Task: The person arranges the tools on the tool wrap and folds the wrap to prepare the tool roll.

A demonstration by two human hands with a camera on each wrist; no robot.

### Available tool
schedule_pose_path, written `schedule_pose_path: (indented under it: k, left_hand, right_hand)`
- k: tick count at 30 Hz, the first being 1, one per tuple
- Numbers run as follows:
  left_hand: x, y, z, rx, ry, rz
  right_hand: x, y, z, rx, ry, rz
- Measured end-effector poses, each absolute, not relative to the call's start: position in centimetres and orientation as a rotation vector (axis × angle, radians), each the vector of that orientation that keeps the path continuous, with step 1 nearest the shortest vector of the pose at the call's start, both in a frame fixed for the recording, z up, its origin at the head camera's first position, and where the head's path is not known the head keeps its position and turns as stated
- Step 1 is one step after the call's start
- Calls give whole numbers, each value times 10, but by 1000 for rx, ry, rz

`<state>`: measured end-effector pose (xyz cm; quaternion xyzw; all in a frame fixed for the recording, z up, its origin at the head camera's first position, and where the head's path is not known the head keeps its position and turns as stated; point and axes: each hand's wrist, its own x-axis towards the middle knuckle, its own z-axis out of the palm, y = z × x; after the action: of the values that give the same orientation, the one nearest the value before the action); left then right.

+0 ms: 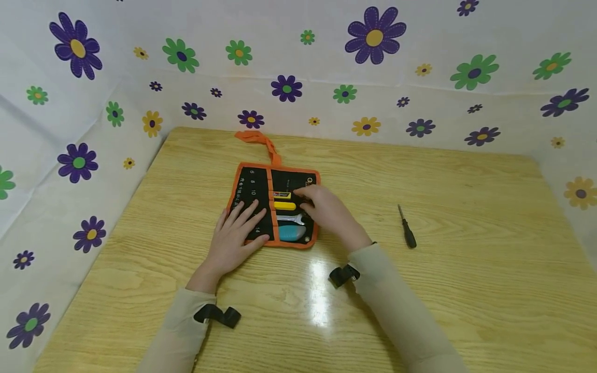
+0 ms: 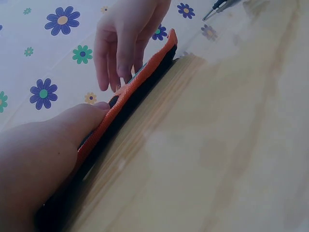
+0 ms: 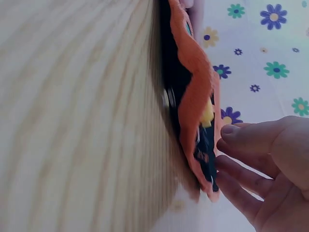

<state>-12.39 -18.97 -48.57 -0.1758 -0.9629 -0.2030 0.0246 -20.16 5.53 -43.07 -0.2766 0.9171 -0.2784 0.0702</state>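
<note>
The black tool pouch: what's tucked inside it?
An open-ended wrench, a yellow handle, a teal-and-grey handle and a yellow-and-black piece stick out; the pockets cover the rest.

Tool pouch (image 1: 285,179) on tbl (image 1: 466,259), L of scrdrvr (image 1: 408,231); wrench (image 1: 290,218) in pouch's R half; strap (image 1: 272,151) behind.

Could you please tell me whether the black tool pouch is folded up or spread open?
Spread open: the tool pouch shows its printed numbers and wrench, and its orange strap extends beyond it.
</note>
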Motion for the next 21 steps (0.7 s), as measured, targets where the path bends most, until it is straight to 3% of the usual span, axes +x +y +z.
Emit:
schedule_pose_path:
  k: [13,21]
  left_hand:
    - [-124,-191,-487,-547,-2975,-621]
    - [-123,-190,-484,-545,-2985,-620]
  right_hand:
    - [-181,91,-430,-910,2868,-762]
    - [-168,115,-427,-825,2894,-739]
